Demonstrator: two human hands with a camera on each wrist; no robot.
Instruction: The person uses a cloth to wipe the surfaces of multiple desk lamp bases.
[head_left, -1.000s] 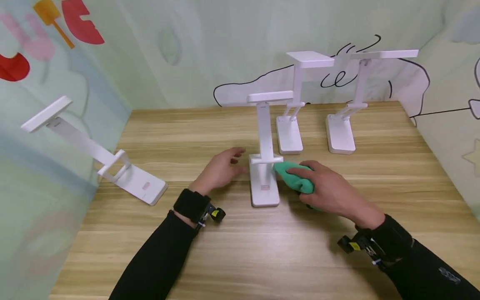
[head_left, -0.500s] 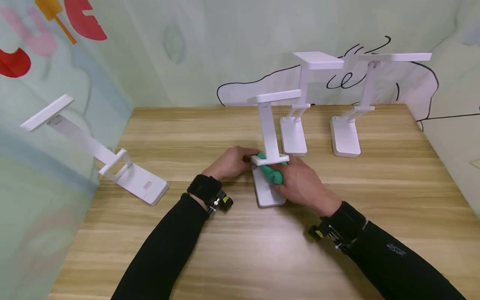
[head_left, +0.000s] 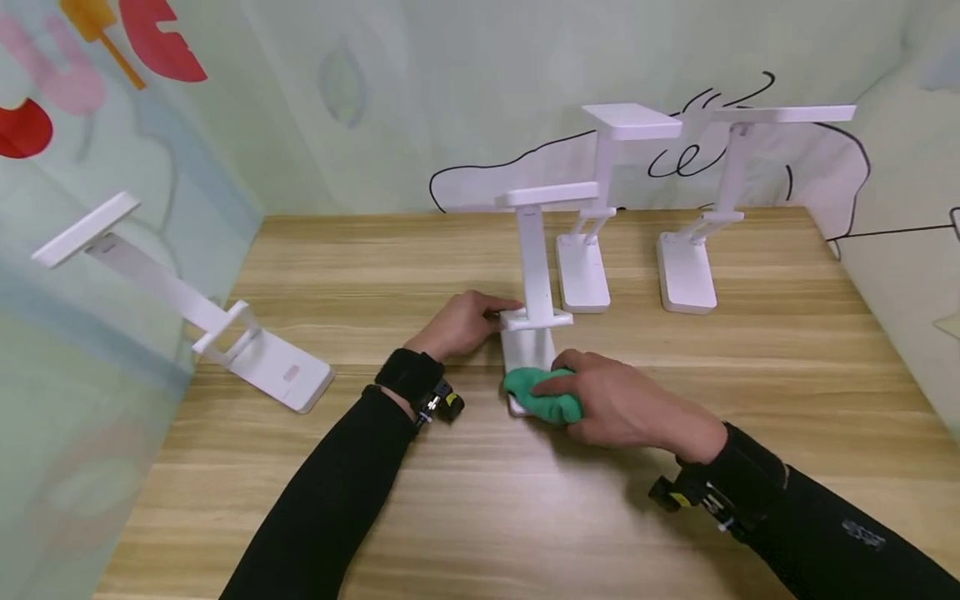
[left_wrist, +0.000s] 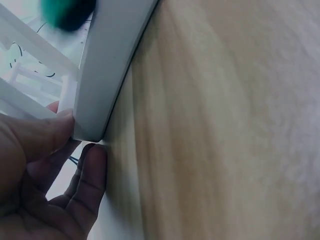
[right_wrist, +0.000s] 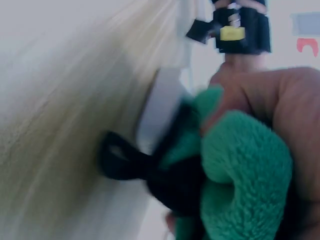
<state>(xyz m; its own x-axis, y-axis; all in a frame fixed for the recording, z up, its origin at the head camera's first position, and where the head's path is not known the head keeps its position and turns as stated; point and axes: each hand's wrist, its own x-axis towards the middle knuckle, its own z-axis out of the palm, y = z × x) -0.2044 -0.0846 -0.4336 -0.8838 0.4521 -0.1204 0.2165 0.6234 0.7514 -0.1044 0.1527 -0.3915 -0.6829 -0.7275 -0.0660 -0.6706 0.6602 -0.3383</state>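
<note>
A white desk lamp (head_left: 534, 258) stands upright mid-table, its flat head at the top and its base (head_left: 527, 348) between my hands. My left hand (head_left: 459, 325) holds the base's far left corner, the thumb (left_wrist: 50, 132) on its edge and other fingers curled behind it. My right hand (head_left: 626, 402) grips a bunched green cloth (head_left: 543, 400) against the near end of the base, covering that part. In the right wrist view, the fluffy green cloth (right_wrist: 247, 170) has a dark, blurred part with a loop beside it.
Two similar white lamps, one behind (head_left: 583, 275) and one at the back right (head_left: 688, 275), stand near the patterned wall (head_left: 360, 150). Another lamp (head_left: 277, 367) leans its arm out at the left edge of the wooden table (head_left: 480, 517).
My left hand has come to the lamp's base and taken its corner. The right hand brought the cloth onto the base under the hinge, then drew it toward the near end.
</note>
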